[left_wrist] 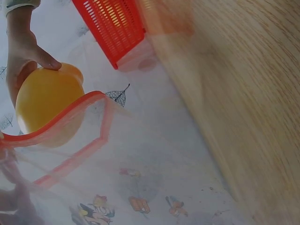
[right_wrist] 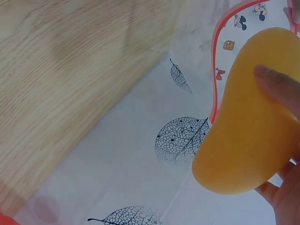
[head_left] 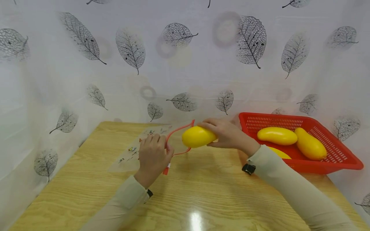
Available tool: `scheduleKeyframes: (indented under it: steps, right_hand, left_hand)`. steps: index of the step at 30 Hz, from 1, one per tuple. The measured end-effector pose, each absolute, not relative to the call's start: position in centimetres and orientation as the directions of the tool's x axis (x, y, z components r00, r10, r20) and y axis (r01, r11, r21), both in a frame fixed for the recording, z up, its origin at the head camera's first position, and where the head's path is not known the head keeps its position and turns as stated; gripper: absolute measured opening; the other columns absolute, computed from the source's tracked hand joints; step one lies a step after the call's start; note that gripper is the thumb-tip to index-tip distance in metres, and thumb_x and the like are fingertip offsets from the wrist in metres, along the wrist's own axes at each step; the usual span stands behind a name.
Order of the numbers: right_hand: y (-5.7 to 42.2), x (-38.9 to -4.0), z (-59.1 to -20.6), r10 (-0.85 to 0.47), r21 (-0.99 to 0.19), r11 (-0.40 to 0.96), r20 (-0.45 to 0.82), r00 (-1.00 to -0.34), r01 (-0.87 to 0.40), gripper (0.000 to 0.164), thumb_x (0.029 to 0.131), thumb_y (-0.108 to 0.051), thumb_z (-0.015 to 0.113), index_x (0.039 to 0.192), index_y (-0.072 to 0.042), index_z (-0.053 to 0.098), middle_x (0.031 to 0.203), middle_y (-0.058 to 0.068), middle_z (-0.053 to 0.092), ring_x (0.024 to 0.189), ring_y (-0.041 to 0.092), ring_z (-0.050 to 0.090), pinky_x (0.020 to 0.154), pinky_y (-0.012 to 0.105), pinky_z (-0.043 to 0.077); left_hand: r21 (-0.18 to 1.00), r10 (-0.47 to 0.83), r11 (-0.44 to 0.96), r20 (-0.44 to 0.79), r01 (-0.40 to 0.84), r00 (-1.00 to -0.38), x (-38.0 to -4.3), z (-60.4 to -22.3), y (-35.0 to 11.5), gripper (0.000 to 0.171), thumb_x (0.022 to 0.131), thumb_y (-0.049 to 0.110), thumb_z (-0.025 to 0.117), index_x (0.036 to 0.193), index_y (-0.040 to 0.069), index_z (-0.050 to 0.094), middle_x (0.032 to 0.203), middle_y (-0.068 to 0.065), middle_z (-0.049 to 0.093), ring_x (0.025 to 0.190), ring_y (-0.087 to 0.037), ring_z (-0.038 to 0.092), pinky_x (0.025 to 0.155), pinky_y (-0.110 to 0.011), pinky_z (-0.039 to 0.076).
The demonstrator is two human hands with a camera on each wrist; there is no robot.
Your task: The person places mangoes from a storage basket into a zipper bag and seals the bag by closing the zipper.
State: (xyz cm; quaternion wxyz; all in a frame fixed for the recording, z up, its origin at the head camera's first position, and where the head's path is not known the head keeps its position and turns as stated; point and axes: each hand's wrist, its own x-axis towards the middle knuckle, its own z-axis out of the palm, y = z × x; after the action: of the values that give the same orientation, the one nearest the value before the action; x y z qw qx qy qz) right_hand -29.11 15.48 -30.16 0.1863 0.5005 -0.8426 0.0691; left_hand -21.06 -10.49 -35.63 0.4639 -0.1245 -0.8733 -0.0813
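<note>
In the head view my right hand (head_left: 226,133) grips a smooth yellow mango (head_left: 198,137), fingers over its top and thumb underneath. The mango's free end is at the mouth of a clear plastic bag (head_left: 130,157) with a red rim and small cartoon prints. My left hand (head_left: 153,155) pinches that red rim (head_left: 176,130), which bows apart into an opening. In the left wrist view the lower part of the mango (left_wrist: 49,98) shows through the bag's clear side. The right wrist view has the thumb (right_wrist: 276,86) lying along the mango's side.
A red slotted basket (head_left: 300,166) stands at the right of the wooden table (head_left: 185,195). Inside it lie several more yellow mangoes (head_left: 310,144), one partly hidden by the right sleeve. A white curtain (head_left: 185,73) with leaf prints hangs behind the table.
</note>
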Motion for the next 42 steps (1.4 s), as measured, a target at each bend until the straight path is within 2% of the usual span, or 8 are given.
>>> scheduleKeyframes:
  steps: [6, 20, 32, 42]
  right_hand:
    - [14.7, -28.8, -30.2, -0.822, 0.052, 0.485, 0.368, -0.435, -0.873, 0.074, 0.067, -0.025, 0.083, 0.131, -0.012, 0.05, 0.123, 0.009, 0.057, 0.106, 0.026, 0.058, 0.091, 0.043, 0.05]
    - [13.4, -28.7, -30.8, -0.833, 0.116, 0.476, 0.377, -0.405, -0.872, 0.075, 0.065, -0.028, 0.084, 0.13, -0.012, 0.052, 0.121, 0.009, 0.061, 0.108, 0.028, 0.059, 0.094, 0.046, 0.047]
    - [12.1, -28.3, -30.8, -0.847, 0.1, 0.468, 0.333, -0.414, -0.878, 0.072, 0.068, -0.03, 0.082, 0.131, -0.011, 0.05, 0.127, 0.007, 0.059, 0.113, 0.025, 0.057, 0.099, 0.042, 0.045]
    - [11.3, -28.2, -31.1, -0.855, 0.101, 0.452, 0.332, -0.398, -0.886, 0.072, 0.067, -0.034, 0.083, 0.127, -0.009, 0.052, 0.126, 0.005, 0.06, 0.11, 0.026, 0.059, 0.096, 0.041, 0.047]
  left_hand:
    - [0.029, 0.139, 0.956, 0.831, 0.291, -0.539, -21.1, -35.7, -10.4, 0.013, 0.073, 0.014, 0.064, 0.067, 0.006, 0.055, 0.066, -0.008, 0.057, 0.063, -0.025, 0.051, 0.058, -0.037, 0.043]
    - [0.042, 0.129, 0.958, 0.818, 0.282, -0.56, -20.9, -35.4, -10.2, 0.013, 0.075, 0.016, 0.063, 0.07, 0.005, 0.057, 0.067, -0.009, 0.057, 0.065, -0.026, 0.052, 0.06, -0.037, 0.044]
    - [0.041, 0.137, 0.958, 0.806, 0.285, -0.575, -20.7, -35.3, -10.2, 0.015, 0.074, 0.017, 0.065, 0.069, 0.007, 0.055, 0.067, -0.008, 0.056, 0.064, -0.025, 0.05, 0.058, -0.036, 0.042]
    - [0.038, 0.137, 0.958, 0.807, 0.283, -0.574, -20.8, -35.3, -10.3, 0.014, 0.074, 0.017, 0.064, 0.07, 0.007, 0.056, 0.067, -0.008, 0.056, 0.062, -0.024, 0.047, 0.057, -0.035, 0.039]
